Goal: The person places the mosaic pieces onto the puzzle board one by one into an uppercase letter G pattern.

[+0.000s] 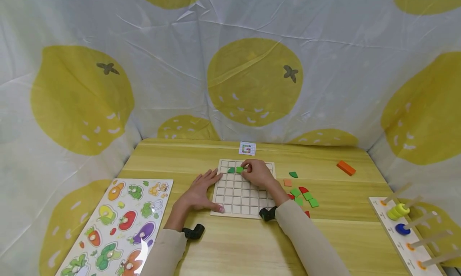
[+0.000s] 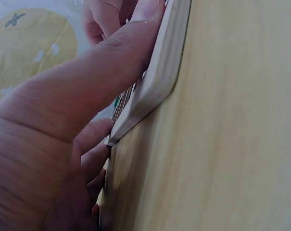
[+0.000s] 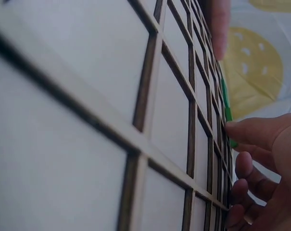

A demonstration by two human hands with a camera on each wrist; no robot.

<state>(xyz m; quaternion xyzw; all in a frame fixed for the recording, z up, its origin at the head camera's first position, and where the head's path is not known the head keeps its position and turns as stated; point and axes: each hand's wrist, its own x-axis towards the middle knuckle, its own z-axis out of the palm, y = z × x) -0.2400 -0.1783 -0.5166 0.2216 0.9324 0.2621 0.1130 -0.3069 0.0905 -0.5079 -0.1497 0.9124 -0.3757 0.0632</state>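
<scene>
A wooden grid board lies on the table, its squares divided by raised strips. My left hand spreads along its left side, with the thumb on the front left corner and the other fingers by the left edge. Over the upper part of the board, my right hand pinches a light green square tile between thumb and finger, at a square in the second row. Left of that tile sits a dark green quarter-round tile. The right wrist view shows green at the right fingertips, partly hidden.
A pattern card lies behind the board. Loose green, red and orange tiles lie to its right, some partly hidden by the right arm. Farther right are an orange block and a peg board. A vegetable puzzle is at left.
</scene>
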